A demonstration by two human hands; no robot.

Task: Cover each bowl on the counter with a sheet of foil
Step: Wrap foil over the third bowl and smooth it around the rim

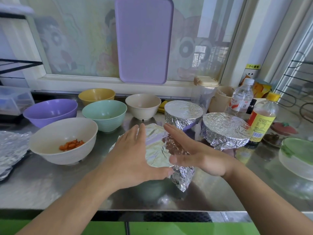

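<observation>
Crinkled shiny foil (157,150), glossy steel counter (220,192)

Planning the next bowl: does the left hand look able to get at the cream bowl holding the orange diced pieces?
Probably yes. The left hand lies flat on the foil-covered bowl, and the cream bowl with orange pieces stands just to its left with only bare steel counter between.

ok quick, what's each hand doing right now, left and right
Left hand: open, fingers straight, pressing the foil over the bowl.
Right hand: open, fingers straight, against the foil's right side.
</observation>
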